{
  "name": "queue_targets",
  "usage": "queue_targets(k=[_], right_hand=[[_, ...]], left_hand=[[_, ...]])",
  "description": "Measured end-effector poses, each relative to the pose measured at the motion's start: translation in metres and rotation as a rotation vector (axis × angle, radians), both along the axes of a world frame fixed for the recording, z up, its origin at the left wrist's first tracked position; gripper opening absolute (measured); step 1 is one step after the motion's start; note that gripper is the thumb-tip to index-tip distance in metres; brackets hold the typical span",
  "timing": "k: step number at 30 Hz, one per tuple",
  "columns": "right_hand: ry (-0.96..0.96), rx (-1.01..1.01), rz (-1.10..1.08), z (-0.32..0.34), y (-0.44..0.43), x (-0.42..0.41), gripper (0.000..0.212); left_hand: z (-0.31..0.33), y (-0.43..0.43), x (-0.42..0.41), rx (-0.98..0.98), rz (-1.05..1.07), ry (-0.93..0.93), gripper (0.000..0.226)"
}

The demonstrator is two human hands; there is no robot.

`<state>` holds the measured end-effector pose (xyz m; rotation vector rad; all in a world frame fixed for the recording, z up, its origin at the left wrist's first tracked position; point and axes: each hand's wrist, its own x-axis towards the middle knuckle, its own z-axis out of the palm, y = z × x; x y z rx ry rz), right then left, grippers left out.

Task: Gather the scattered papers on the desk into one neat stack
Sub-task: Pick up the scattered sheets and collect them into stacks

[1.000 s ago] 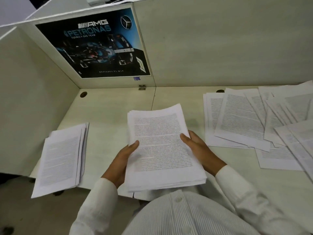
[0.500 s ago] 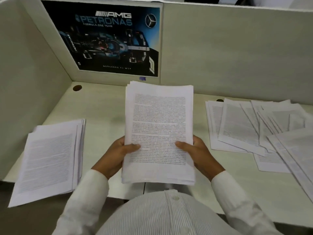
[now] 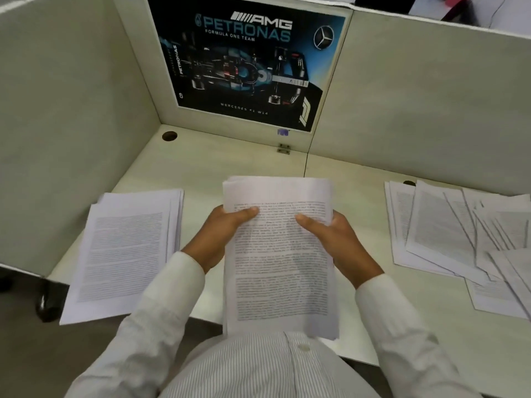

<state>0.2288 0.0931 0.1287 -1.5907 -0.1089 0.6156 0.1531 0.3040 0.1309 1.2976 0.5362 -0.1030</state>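
Observation:
A thick bundle of printed white papers (image 3: 280, 271) is held above the desk's front edge, right before my chest. My left hand (image 3: 219, 234) grips its left edge near the top, thumb on the top sheet. My right hand (image 3: 330, 239) grips the right edge the same way. A second stack of papers (image 3: 123, 251) lies on the desk at the left, overhanging the front edge. Several loose sheets (image 3: 465, 239) lie fanned out and overlapping on the desk at the right.
The pale desk (image 3: 218, 162) sits in a cubicle corner, with partition walls at the left (image 3: 66, 116) and the back (image 3: 425, 104). A dark racing-car poster (image 3: 247, 64) hangs on the back panel. Two cable holes (image 3: 169, 136) sit near the back.
The bundle has come down and nearer to my chest. Both hands have slid up its side edges toward the top. The view has shifted left, so the poster sits more central.

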Motion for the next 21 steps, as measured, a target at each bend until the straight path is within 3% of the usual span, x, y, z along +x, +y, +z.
queue_targets(k=[4,8,13,16,21], right_hand=[[-0.001,-0.045,-0.077,-0.014,0.003,-0.007,0.023],[0.060,-0.070,-0.121,-0.036,0.006,-0.012,0.032],[0.291,0.175,-0.211,-0.046,0.025,-0.010,0.042],[0.337,0.234,-0.210,-0.046,0.046,-0.009,0.038],[0.358,0.054,-0.191,-0.050,0.084,-0.016,0.028]], left_hand=[[-0.002,0.023,-0.009,-0.013,0.203,-0.052,0.028],[0.017,0.046,-0.012,-0.023,0.340,-0.228,0.021],[0.038,0.064,-0.011,-0.077,0.388,-0.402,0.025],[0.034,0.070,-0.011,-0.106,0.416,-0.394,0.027],[-0.002,0.083,-0.022,-0.097,0.456,-0.267,0.021]])
